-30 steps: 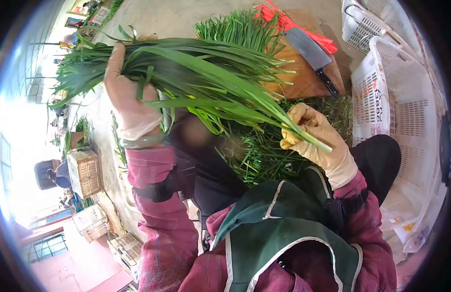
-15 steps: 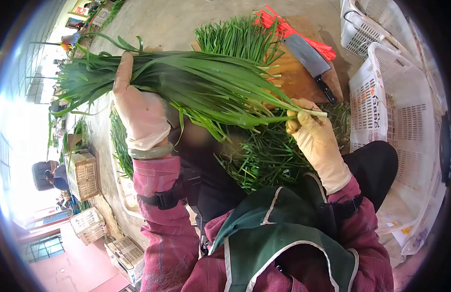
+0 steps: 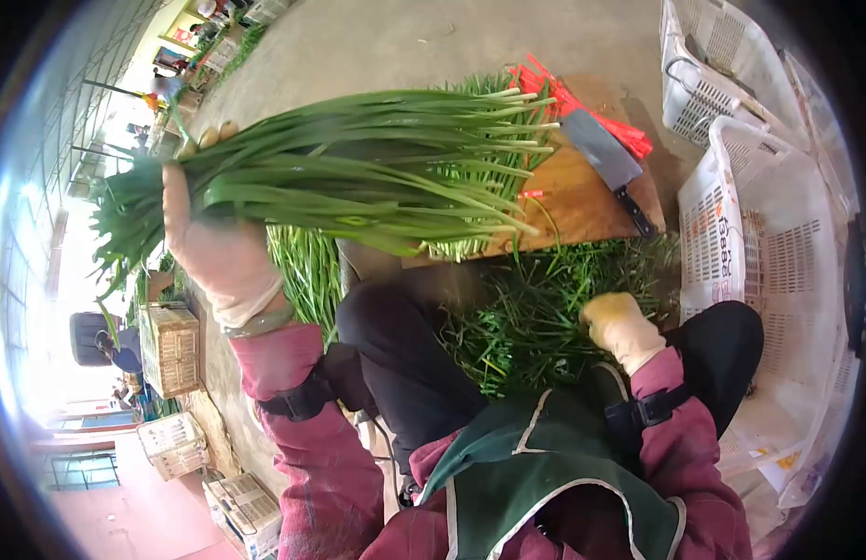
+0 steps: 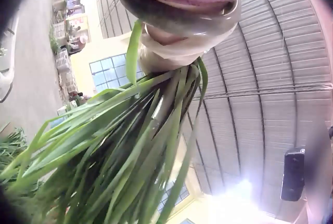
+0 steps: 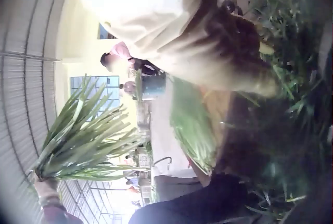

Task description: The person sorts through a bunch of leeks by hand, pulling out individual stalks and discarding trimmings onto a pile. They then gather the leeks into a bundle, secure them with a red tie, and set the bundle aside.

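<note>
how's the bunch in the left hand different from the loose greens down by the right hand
The bunch is held up in the air, gripped by the left hand; the loose greens lie on the ground by the right hand. The bunch has its stalks aligned, pale ends toward the chopping board; the loose greens are tangled. Both are long, thin green leaves.

Large open hall in strong daylight

A grey concrete floor [image 3: 377,47] runs to the far side, under a corrugated metal roof [image 4: 270,78]. A yellow wall [image 4: 104,47] with windows [image 4: 112,70] is far away. White plastic crates [image 3: 778,233] stand at the right and a brown crate [image 3: 169,347] at the bright left.
</note>
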Demonstrator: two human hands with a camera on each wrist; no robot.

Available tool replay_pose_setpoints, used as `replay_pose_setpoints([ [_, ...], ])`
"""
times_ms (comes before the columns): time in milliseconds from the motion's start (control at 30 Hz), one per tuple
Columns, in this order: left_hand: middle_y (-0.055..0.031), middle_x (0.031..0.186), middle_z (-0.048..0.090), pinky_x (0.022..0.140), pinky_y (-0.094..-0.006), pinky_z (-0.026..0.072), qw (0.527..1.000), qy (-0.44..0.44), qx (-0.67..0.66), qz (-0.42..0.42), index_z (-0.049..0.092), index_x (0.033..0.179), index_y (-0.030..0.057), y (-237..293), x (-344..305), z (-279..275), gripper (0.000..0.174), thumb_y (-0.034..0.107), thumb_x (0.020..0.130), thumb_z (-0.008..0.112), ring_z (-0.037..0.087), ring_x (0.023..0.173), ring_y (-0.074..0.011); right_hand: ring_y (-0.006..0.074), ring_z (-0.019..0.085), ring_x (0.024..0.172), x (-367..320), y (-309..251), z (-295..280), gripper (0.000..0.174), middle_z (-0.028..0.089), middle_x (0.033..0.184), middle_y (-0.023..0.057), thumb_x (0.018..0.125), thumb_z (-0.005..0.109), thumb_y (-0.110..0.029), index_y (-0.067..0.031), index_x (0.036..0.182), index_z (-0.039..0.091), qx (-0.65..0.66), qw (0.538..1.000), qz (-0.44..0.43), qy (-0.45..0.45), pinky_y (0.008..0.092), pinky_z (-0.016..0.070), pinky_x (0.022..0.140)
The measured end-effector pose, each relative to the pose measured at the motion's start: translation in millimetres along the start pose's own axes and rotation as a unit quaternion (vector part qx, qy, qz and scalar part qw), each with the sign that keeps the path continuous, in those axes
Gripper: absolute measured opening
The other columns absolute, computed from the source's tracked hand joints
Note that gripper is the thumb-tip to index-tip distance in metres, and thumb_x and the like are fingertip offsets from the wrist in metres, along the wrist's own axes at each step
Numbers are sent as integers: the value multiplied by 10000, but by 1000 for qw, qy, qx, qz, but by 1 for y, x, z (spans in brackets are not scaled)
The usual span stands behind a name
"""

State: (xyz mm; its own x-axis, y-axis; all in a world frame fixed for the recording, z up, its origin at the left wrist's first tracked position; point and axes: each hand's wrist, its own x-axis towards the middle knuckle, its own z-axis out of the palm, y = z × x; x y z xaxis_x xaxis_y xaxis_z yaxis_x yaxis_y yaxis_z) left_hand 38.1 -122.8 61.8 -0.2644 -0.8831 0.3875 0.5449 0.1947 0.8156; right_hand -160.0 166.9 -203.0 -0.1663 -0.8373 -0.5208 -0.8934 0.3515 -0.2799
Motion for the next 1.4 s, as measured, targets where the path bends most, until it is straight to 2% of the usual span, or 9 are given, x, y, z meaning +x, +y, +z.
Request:
replay_pose_setpoints([
  [33, -230, 1150, 588, 970, -465, 452, 1000, 9, -30, 1, 542, 1146, -72, 5, 0, 0, 398, 274, 984, 436, 564, 1079, -320, 337, 640, 879, -3, 1, -3, 164, 678, 950, 128, 771, 628, -75, -75, 924, 686, -17, 1000, -15, -21, 397, 502, 779],
  [100, -218, 1138, 585, 981, -463, 441, 997, -42, -70, -2, 538, 1130, -62, 12, 5, -18, 378, 271, 983, 437, 556, 1082, -311, 317, 653, 840, -3, -2, -20, 176, 681, 898, 135, 785, 636, -88, -65, 955, 677, 119, 971, -74, 194, 387, 510, 724],
  [200, -182, 1093, 574, 981, -450, 423, 992, -84, -94, 0, 526, 1082, -21, 12, -1, -24, 317, 266, 983, 436, 539, 1072, -282, 164, 607, 677, -11, -21, -61, 123, 649, 811, 76, 853, 622, -41, -52, 969, 662, 501, 766, -152, 372, 254, 475, 620],
  [367, -129, 1080, 531, 945, -434, 420, 979, -99, -168, -57, 497, 1066, 14, -1, -10, -16, 303, 293, 992, 405, 514, 1041, -261, 79, 502, 590, -38, -20, -103, 165, 599, 746, 32, 909, 613, -132, -15, 1023, 640, 723, 643, -80, 238, 201, 392, 525],
  [633, -127, 1067, 532, 948, -415, 407, 980, -110, -150, -71, 510, 1052, 10, -33, -27, 14, 303, 284, 1003, 390, 503, 1048, -247, 110, 578, 699, -30, -23, -83, 236, 619, 779, 42, 880, 680, -240, -61, 1018, 613, 903, 355, -223, 93, 231, 432, 587],
  [900, -171, 1127, 561, 978, -437, 413, 972, -129, -163, -109, 525, 1070, -15, -46, -39, 21, 314, 273, 994, 427, 531, 1081, -275, 105, 546, 746, -25, -36, -85, 276, 596, 863, 35, 890, 662, -192, -45, 1107, 573, 852, 458, -148, 209, 227, 405, 579],
  [1133, -189, 1089, 591, 1005, -459, 407, 969, -44, -156, -186, 541, 1037, -39, -54, -46, 18, 314, 254, 985, 444, 546, 1099, -312, 104, 555, 721, -27, -33, -86, 222, 615, 825, 42, 902, 644, -176, -33, 1068, 607, 878, 397, -201, 177, 218, 405, 549],
  [1300, -190, 1076, 596, 1003, -467, 400, 978, -69, -99, -173, 542, 1017, -39, -51, -43, 14, 282, 227, 979, 455, 543, 1097, -322, 94, 534, 585, -33, -24, -84, 308, 599, 759, 59, 920, 623, -251, 10, 1082, 605, 847, 507, -132, 83, 214, 411, 490],
  [1400, -181, 1070, 591, 1019, -467, 386, 974, -119, -117, -151, 542, 1008, -32, -44, -41, 16, 263, 216, 977, 460, 535, 1106, -324, 96, 535, 577, -39, -32, -91, 315, 597, 748, 60, 919, 623, -244, 27, 1080, 606, 793, 583, -129, 122, 209, 413, 492],
])
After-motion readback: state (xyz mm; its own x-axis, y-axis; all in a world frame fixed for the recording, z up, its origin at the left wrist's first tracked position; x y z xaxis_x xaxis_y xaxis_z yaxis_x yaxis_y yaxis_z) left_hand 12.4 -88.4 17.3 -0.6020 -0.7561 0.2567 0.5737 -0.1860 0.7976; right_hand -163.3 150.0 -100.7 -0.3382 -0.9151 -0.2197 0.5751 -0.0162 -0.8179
